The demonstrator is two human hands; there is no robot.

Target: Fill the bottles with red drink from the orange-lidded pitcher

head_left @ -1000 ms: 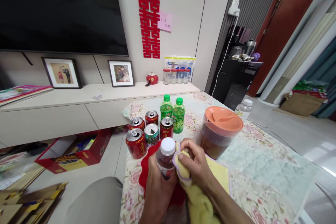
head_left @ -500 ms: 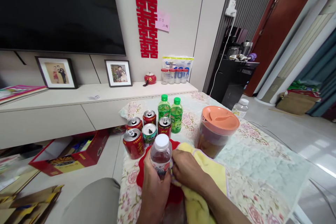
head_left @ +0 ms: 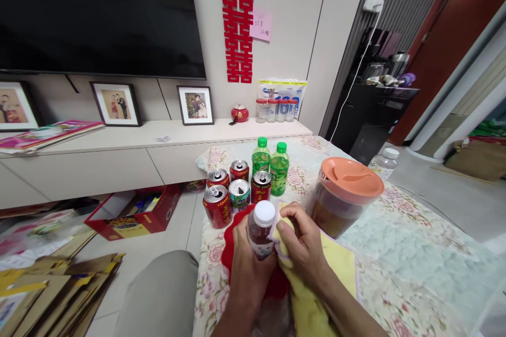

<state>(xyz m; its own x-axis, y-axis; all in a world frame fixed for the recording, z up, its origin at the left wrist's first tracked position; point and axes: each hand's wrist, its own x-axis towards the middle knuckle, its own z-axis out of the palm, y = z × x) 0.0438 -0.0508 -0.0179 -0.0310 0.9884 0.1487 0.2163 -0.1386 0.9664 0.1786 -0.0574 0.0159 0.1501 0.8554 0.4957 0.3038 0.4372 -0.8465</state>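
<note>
My left hand (head_left: 251, 268) is wrapped round a clear plastic bottle (head_left: 261, 234) with a white cap, held upright above a red scalloped mat (head_left: 233, 245). In my right hand (head_left: 302, 245) a yellow towel (head_left: 340, 260) with a purple edge is bunched between thumb and fingers, its upper part against the bottle's side. The rest of the cloth drapes over the table. Just beyond the bottle stand several drink cans, among them a red can (head_left: 217, 208) and a green-and-white can (head_left: 239, 197). Behind them are two green-capped bottles (head_left: 280, 171).
To the right stands a pitcher (head_left: 336, 205) with an orange lid, and behind it another white-capped bottle (head_left: 382, 165). A flowered cloth (head_left: 395, 253) covers the table. Left on the floor are a red carton (head_left: 134, 216) and flattened cardboard (head_left: 59, 295).
The view has turned left, so everything sits further right. My right hand has lifted a fold of the towel up beside the bottle's neck; my left hand keeps its grip on the bottle.
</note>
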